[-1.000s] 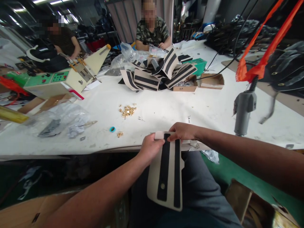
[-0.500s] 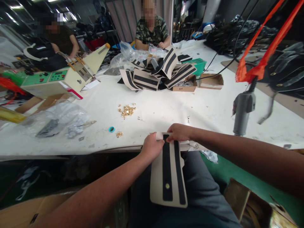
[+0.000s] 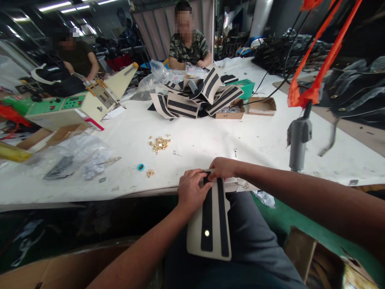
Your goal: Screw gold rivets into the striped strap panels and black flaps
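A beige panel (image 3: 195, 237) with two black strips hangs over the table's front edge, above my lap. A round gold-coloured stud (image 3: 207, 233) shows near the lower end of its left strip. My left hand (image 3: 192, 192) grips the panel's upper left part, its thumb on the strip and its fingers reaching over the top. Against those fingers, my right hand (image 3: 221, 167) is closed on the panel's top end. What lies between the fingertips of both hands is hidden. Gold metal pieces (image 3: 161, 144) lie in a pile on the table, with a smaller cluster (image 3: 150, 173) nearer.
A small blue cap (image 3: 140, 167) sits beside the cluster. Striped panels (image 3: 183, 105) are heaped farther back, near small cardboard boxes (image 3: 262, 106). At left stand a machine (image 3: 57, 108) and plastic bags (image 3: 78, 154). A grey tool (image 3: 298, 144) hangs at right. Two people sit across.
My left hand has shifted from the panel's left edge over its top, its fingers now meeting my right hand. The right hand stays at the top end. The view has shifted slightly.
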`<state>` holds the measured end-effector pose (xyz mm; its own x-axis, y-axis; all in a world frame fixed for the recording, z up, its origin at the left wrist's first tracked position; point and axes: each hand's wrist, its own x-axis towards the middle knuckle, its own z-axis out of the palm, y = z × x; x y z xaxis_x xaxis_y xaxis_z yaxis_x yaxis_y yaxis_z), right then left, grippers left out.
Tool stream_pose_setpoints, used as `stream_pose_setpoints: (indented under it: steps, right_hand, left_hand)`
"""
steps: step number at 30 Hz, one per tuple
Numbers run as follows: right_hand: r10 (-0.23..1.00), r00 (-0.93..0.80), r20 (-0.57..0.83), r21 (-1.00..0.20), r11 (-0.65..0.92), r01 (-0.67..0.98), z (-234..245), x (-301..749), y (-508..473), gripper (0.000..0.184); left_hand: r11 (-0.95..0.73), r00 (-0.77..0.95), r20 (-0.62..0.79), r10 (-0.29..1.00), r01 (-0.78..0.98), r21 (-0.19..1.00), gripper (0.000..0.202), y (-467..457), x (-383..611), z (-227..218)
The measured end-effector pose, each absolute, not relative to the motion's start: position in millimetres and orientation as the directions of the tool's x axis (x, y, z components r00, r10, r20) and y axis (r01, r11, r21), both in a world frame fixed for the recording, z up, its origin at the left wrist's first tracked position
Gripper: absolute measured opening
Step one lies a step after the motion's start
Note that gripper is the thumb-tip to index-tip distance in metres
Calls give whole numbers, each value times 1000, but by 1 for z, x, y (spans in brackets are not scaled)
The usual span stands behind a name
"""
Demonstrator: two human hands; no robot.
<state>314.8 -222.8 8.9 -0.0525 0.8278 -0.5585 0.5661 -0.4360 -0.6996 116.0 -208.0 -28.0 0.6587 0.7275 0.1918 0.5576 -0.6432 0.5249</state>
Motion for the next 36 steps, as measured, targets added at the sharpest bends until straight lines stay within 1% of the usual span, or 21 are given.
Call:
stream_pose_setpoints:
  steps: [3,5,7,9,12,14,18,22,26,29,33,36]
  right_hand:
    - [841,-32,-540,-732,-450,511,3,320,-226,13]
    - [869,24,-494,-757,-443,481,-1,325,-233,20]
    - [898,125,-421,-770,-427,475,-4,331,-244,30]
    - [919,247,-308,-782,-392,485,-6,336,-260,35]
    - [923,364,-126,-819,-303,486,-8,342,-291,28]
    - [910,410,-64,-829,-278,485,-10,349,-308,23]
    - [839,544,-18,-758,-366,539,-14,379,-323,22]
    - [746,663,59,-681,-456,573,-19,422,-309,25]
    - [645,757,103,-595,-570,567,-28,453,-277,36]
    - [582,806,104,-529,-654,541,-33,465,-256,35]
    - [578,813,75,-477,-695,538,-35,475,-247,26]
    - [589,807,45,-467,-702,538,-31,483,-256,30]
  left_hand:
    - [-615,627,209,751,548,567,23,-207,115,-35]
    - [-617,626,216,749,542,570,25,-206,115,-38]
    - [-626,625,232,745,536,566,26,-206,114,-39]
    - [-648,631,259,731,524,553,25,-205,113,-41]
    - [-690,640,306,704,516,507,21,-201,112,-44]
    - [-719,653,330,681,512,470,20,-197,112,-46]
    - [-778,697,358,622,496,385,19,-189,113,-46]
    - [-816,725,379,575,477,326,17,-184,112,-44]
    - [-807,714,383,586,474,351,18,-182,111,-48]
    - [-788,702,369,609,482,384,19,-182,110,-50]
    - [-782,691,379,616,478,399,18,-182,110,-50]
    - [-783,691,380,615,476,401,18,-182,109,-51]
